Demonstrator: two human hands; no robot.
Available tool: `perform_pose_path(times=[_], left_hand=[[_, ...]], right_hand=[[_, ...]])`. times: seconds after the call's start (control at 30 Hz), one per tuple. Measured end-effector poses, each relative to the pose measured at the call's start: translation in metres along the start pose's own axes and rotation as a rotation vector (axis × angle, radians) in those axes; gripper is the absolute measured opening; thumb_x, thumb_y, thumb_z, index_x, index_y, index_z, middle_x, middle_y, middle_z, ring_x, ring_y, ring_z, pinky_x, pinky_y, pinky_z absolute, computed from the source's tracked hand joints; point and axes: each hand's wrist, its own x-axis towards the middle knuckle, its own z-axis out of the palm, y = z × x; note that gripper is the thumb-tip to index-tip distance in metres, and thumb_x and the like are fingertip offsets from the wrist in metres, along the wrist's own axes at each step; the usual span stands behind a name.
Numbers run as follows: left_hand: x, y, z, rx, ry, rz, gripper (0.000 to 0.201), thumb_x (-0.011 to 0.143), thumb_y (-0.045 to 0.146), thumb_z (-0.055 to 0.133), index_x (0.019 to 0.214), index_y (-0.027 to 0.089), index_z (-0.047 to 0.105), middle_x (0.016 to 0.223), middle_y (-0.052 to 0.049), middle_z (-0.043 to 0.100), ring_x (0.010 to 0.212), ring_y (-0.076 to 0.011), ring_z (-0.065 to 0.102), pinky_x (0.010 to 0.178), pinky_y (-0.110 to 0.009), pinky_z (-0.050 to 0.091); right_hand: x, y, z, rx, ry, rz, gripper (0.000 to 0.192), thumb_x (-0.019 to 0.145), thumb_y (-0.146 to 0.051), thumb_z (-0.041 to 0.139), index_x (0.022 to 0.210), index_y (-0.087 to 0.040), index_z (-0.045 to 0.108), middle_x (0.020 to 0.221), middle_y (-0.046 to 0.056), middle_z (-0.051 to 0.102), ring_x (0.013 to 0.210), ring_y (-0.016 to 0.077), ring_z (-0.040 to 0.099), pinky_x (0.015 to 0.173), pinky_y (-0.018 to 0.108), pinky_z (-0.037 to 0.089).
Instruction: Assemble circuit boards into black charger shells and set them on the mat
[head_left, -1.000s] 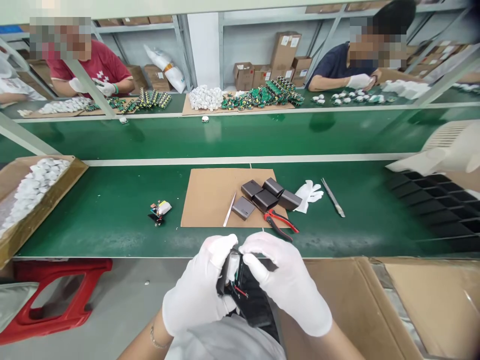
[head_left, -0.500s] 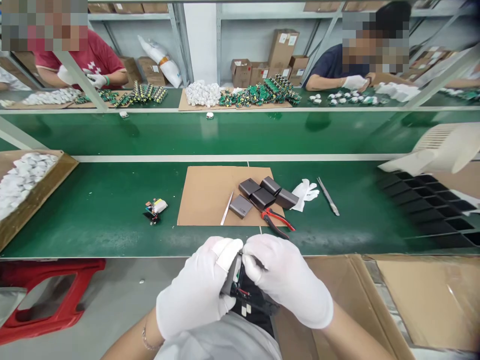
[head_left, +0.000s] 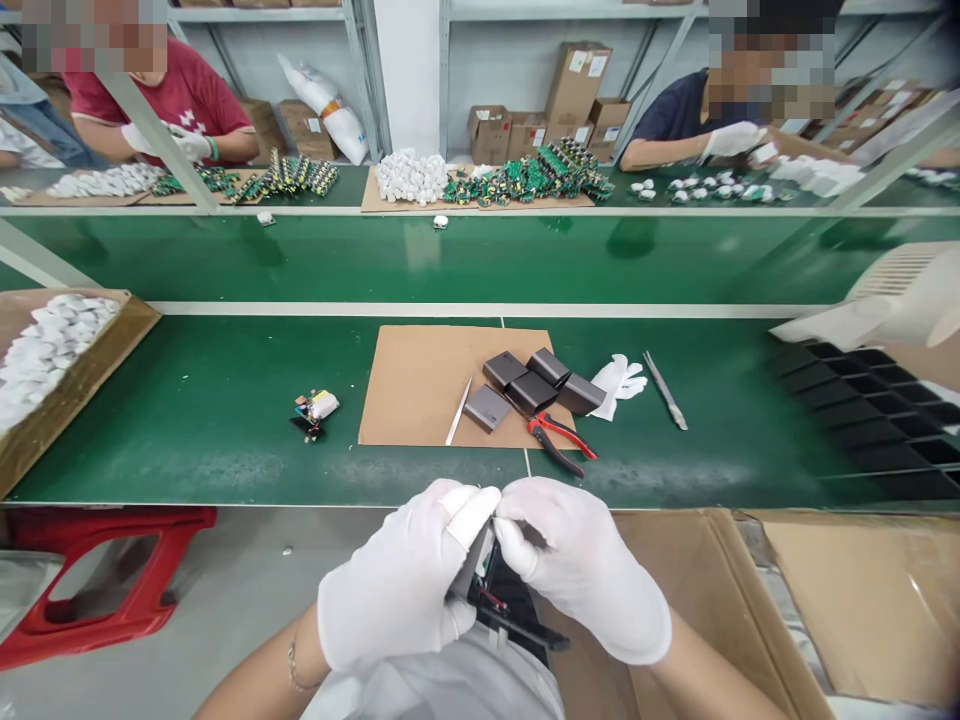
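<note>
My left hand (head_left: 401, 575), in a white glove, is wrapped around a dark grey plastic case (head_left: 470, 568) held over my lap. Inside the case a bit of green and white shows, along with thin red and black wires (head_left: 491, 598). From its lower end a black flat plastic piece (head_left: 529, 630) sticks out to the right. My right hand (head_left: 592, 575), gloved too, has thumb and forefinger pinched together at the top edge of the case, touching my left fingertips. Whatever lies between those fingers is hidden.
On the green bench, a cardboard sheet (head_left: 405, 390) bears several dark cases (head_left: 532, 392), white tweezers (head_left: 459, 410) and red-black pliers (head_left: 559, 437). Nearby lie a glove (head_left: 619, 385), a metal tool (head_left: 666, 392) and a small circuit assembly (head_left: 315, 410). Black trays (head_left: 877, 410) stand right. Two co-workers sit opposite.
The view has shifted slightly. Both hands keep their hold on the case, while the black flat piece below has swung out and shows more to the right.
</note>
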Motion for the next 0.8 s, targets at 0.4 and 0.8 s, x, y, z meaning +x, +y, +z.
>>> perform_pose_path(times=[0.4, 0.8], left_hand=[[0.004, -0.006, 0.003, 0.005, 0.198, 0.168, 0.088, 0.075, 0.009, 0.053, 0.151, 0.019, 0.009, 0.122, -0.016, 0.051, 0.108, -0.0299, 0.048, 0.084, -0.045, 0.053], [0.008, -0.011, 0.012, -0.22, 0.271, 0.246, 0.076, 0.082, 0.019, 0.054, 0.149, 0.021, 0.018, 0.126, -0.017, 0.05, 0.115, -0.0308, 0.048, 0.092, -0.049, 0.048]], right_hand=[[0.015, -0.016, -0.032, 0.347, -0.345, 0.411, 0.016, 0.071, -0.011, 0.051, 0.078, -0.022, 0.043, 0.076, -0.004, 0.054, 0.069, 0.0134, 0.049, 0.065, 0.028, 0.041], [0.011, -0.009, -0.011, 1.005, -0.391, 0.597, 0.049, 0.077, -0.016, 0.06, 0.124, -0.024, 0.049, 0.12, 0.005, 0.058, 0.113, 0.0201, 0.058, 0.097, 0.037, 0.05]])
